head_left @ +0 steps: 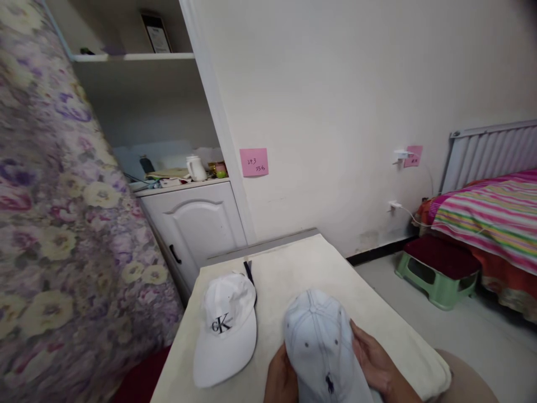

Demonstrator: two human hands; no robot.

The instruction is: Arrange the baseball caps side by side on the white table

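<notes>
A light blue baseball cap (pixel 321 330) with a small dark embroidered emblem on its front is between my two hands, its brim toward me and partly cut off by the lower edge. My left hand (pixel 282 376) grips its left side, with the fingertips hidden by the cap. On the other side my right hand (pixel 372 358) is closed on the cap's edge, its fingers partly out of sight behind it. To the left a white baseball cap (pixel 229 327) with dark "CK" lettering lies on the cream-covered table (pixel 289 268), apart from both hands. Dark straps show behind it.
A floral curtain (pixel 59 212) hangs at the left, beside a white cabinet (pixel 197 218) holding a white jug (pixel 196 168). Pink notes (pixel 254 162) are on the wall. A green stool (pixel 438 274) stands right, by a striped bed (pixel 499 210).
</notes>
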